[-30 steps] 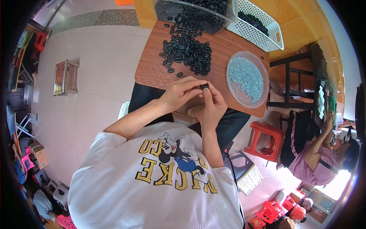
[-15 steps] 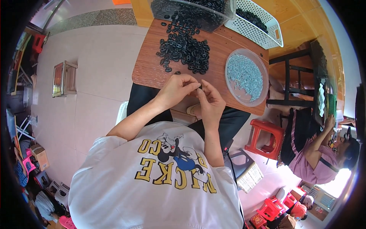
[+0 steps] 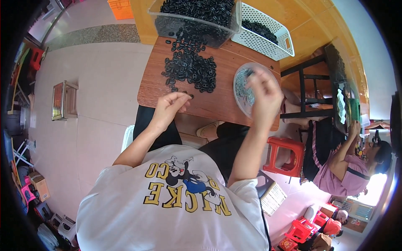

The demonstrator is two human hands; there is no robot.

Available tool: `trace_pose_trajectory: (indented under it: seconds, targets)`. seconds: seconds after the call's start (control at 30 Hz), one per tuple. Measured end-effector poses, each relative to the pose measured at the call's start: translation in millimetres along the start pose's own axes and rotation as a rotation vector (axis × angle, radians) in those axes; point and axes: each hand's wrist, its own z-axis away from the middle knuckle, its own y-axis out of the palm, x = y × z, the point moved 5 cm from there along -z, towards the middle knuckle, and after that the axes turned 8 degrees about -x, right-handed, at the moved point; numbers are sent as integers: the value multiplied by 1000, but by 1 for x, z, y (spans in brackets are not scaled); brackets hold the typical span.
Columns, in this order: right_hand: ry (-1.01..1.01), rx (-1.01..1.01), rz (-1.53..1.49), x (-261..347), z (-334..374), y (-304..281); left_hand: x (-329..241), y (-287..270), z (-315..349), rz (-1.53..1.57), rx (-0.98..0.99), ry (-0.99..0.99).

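Note:
My left hand [image 3: 169, 108] is closed at the near edge of the brown wooden table, thumb and index finger pinching a small black oval piece [image 3: 191, 96]. Just beyond it lies a loose heap of such black pieces [image 3: 190, 69], which look like ovals with two holes. To the right, my right hand [image 3: 266, 94] is over the round clear dish [image 3: 243, 109] of small silvery screws [image 3: 242, 90]. Its fingers are smeared by motion. A dark spot shows by the fingertips, too blurred to name.
At the table's far edge, a clear plastic bin [image 3: 197, 25] of black pieces stands beside a white perforated basket [image 3: 264, 37] with more. A red stool [image 3: 284, 157] is right of my legs. Another person [image 3: 341, 171] works at the far right. A metal-framed stool [image 3: 65, 100] stands left.
My hands were together at the table's near edge and have parted. The right moved right and away over the screw dish; the left shifted slightly left. The view has shifted too.

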Motion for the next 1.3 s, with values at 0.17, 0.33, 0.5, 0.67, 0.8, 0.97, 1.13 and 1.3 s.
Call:
trace_pose_trajectory:
  seconds: [0.17, 0.33, 0.5, 0.67, 0.8, 0.97, 1.13, 1.3]
  targets:
    - [-232, -120, -156, 8, -133, -12, 16, -28, 5, 59, -127, 17]
    - [-244, -16, 245, -47, -113, 22, 26, -59, 8, 127, -258, -14]
    - [-138, 360, 217, -57, 30, 101, 30, -58, 6, 112, -222, -22]
    - [-444, 357, 461, -79, 71, 143, 31, -56, 0, 100, -195, -51]
    - [-473, 398, 694, -70, 76, 160, 31, -58, 2, 86, -225, -55]
    - [-466, 463, 762, -74, 76, 168, 31, -59, 3, 102, -215, -61]
    - [-416, 508, 627, -82, 74, 164, 28, -54, 2, 100, -194, -70]
    - [-401, 319, 246, -55, 67, 142, 28, -56, 3, 131, -180, -109]
